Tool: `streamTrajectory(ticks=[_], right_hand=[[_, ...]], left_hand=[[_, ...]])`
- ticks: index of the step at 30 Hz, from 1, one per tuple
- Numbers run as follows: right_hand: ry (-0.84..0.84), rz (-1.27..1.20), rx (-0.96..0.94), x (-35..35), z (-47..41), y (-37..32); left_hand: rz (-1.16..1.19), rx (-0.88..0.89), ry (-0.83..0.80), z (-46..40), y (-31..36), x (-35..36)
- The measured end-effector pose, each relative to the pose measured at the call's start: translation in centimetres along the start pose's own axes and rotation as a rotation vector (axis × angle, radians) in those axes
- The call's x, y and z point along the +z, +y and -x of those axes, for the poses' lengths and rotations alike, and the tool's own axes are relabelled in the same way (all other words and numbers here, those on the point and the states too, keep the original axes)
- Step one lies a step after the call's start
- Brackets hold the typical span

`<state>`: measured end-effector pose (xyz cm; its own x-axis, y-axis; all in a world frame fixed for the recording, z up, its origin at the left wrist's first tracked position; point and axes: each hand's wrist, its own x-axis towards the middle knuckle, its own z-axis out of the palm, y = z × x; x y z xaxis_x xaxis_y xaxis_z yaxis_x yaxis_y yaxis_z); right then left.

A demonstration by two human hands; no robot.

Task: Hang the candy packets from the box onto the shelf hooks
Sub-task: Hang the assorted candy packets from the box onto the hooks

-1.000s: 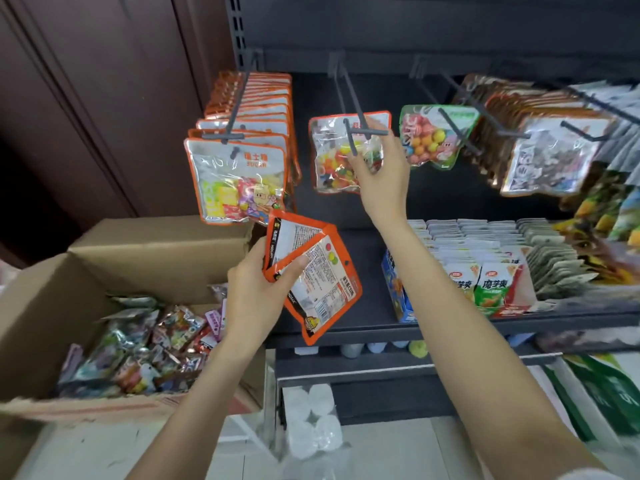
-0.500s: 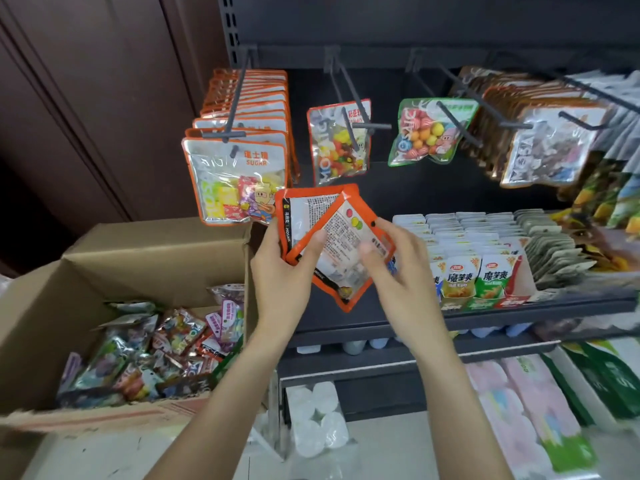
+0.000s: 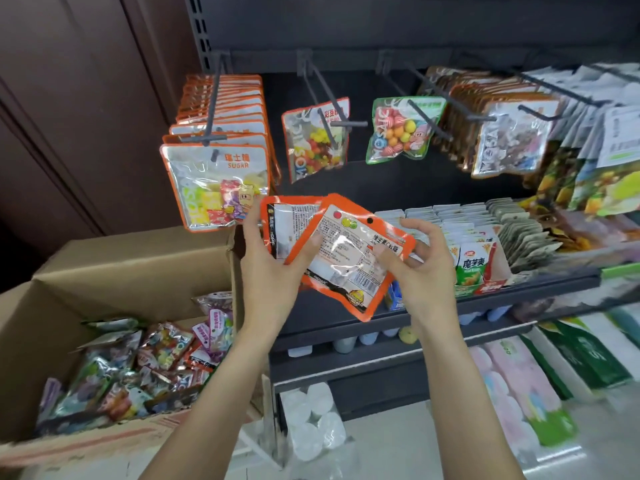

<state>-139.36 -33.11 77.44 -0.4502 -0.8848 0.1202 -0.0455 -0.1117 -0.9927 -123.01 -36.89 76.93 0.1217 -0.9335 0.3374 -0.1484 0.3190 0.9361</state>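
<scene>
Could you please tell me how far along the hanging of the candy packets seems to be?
Done: the far-left hook carries a full row of orange-edged packets, and the next hook holds one. In hand: the left hand and right hand grip two orange-edged candy packets, unhung. Left: the cardboard box holds many mixed packets.

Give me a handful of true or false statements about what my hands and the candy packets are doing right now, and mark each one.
1. The left hand holds two orange-edged packets. True.
2. The right hand is up at a shelf hook. False: it pinches the front packet's right edge.
3. The cardboard box has no packets left in it. False: many packets still lie inside.
4. The green-edged packet hangs alone on its hook. True.
5. The held packets show their printed backs. True: a barcode and fine print face the camera.
</scene>
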Motion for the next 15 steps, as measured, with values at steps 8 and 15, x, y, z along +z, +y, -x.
streamTrajectory(ticks=[8,15], right_hand=[[-0.043,0.301,-0.204,-0.3,-1.0,-2.5],[0.105,0.434,-0.418,3.2,-3.3,-4.3]], left_hand=[[-0.559,0.314,-0.303,0.2,-1.4,0.6],[-0.526,0.381,-0.32,-0.8,2.3,0.6]])
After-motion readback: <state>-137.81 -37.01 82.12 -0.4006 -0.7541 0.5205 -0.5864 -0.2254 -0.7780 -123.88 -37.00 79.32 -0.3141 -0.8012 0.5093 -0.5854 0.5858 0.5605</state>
